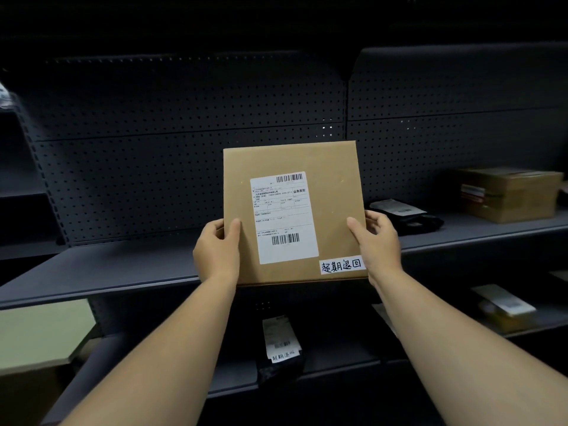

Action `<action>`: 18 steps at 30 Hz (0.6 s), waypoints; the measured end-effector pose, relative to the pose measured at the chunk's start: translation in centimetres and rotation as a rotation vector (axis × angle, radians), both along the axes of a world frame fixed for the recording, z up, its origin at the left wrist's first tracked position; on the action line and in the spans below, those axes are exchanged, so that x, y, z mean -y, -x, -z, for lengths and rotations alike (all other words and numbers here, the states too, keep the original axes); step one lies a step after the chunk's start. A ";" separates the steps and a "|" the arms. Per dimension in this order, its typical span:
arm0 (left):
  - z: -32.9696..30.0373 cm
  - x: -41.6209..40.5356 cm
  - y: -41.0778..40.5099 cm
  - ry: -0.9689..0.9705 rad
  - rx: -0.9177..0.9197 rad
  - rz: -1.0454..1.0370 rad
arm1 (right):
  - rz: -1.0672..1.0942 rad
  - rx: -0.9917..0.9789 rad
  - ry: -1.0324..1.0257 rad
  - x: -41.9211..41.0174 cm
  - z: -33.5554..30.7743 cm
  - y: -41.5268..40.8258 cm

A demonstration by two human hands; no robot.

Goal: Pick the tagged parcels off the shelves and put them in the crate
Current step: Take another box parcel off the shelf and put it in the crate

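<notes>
Both grips were clamped on the flat brown parcel (pixel 295 210): left hand (pixel 216 252) and right hand (pixel 379 241) pinched its side edges, thumbs on front, holding it upright above the grey shelf (pixel 123 265), white handwritten tag (pixel 341 265) at its lower right corner.

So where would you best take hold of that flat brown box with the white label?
By its two side edges, low down, one hand from each side, as shown: the left hand and right hand each pinch the cardboard box, thumbs on the front. It is wide, flat and upright, so this grip steadies it and leaves the shipping label and handwritten tag readable.
</notes>
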State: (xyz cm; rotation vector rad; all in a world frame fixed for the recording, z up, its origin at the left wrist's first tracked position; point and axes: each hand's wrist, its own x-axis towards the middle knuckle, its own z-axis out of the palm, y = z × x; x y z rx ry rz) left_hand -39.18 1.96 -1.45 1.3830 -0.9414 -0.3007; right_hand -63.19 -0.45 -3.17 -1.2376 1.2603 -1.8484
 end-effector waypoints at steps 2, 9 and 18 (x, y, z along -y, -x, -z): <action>0.0 0.3 1.5 0.010 0.000 0.039 | 0.030 0.004 0.008 -0.4 -0.1 1.6; -0.4 2.6 9.6 0.030 0.002 0.177 | 0.157 0.018 0.024 -1.7 -0.2 9.5; -0.4 5.9 25.7 0.034 0.025 0.368 | 0.378 0.027 0.035 -3.9 -0.9 24.5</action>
